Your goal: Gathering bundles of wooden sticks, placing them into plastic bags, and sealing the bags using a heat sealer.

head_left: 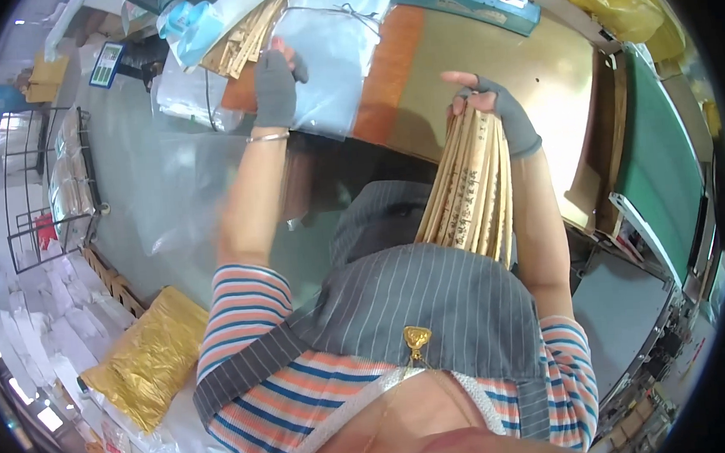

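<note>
My right hand (496,110), in a grey fingerless glove, is closed around a bundle of thin flat wooden sticks (468,183). The sticks fan downward in front of the apron, and some carry dark printed marks; the index finger points out to the left. My left hand (279,82), gloved the same way, reaches forward beside a pile of similar loose sticks (253,35) at the table's far side. Its thumb stands apart from the fingers, with nothing visible between them. Whether its fingertips touch the pile is hard to see.
Clear plastic bags (338,29) lie beside the pile on an orange-edged board (390,67). A teal bag sealer (469,8) stands at the far edge. Left are a small display (106,64) and a black wire rack (49,187). A yellow package (150,356) lies lower left.
</note>
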### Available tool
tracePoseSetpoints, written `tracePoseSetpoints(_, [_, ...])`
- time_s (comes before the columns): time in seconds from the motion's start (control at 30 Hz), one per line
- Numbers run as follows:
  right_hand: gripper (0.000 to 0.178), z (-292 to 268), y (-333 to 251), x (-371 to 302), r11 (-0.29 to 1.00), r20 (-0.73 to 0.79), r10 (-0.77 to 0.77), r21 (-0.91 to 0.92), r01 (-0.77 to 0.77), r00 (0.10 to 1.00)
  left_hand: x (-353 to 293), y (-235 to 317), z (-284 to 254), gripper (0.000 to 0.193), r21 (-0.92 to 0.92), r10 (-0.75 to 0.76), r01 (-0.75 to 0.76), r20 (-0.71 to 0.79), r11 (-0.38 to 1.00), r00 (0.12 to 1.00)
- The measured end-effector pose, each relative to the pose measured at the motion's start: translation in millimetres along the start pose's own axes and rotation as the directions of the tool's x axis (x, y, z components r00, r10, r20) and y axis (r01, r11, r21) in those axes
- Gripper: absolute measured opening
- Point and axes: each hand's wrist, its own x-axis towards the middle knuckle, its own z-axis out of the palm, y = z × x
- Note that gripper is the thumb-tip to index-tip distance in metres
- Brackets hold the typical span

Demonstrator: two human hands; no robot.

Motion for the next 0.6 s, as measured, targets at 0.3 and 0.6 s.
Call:
tracePoseSetpoints(0.3, [0.054, 2, -4, -17, 0.999, -0.033, -0.052, 0.0, 0.052, 0.998, -45, -66, -34, 0.027, 0.92, 0.258, -0.149, 0.055, 0.362, 0.965])
tracePoseSetpoints(0.6, [0.058, -4, -1, -18, 0.996, -0.022, -0.076, -0.049, 0.075, 0.997, -19, 32, 167, 0.034, 0.535, 0.242, -0.124, -0.157, 0.836, 0.957])
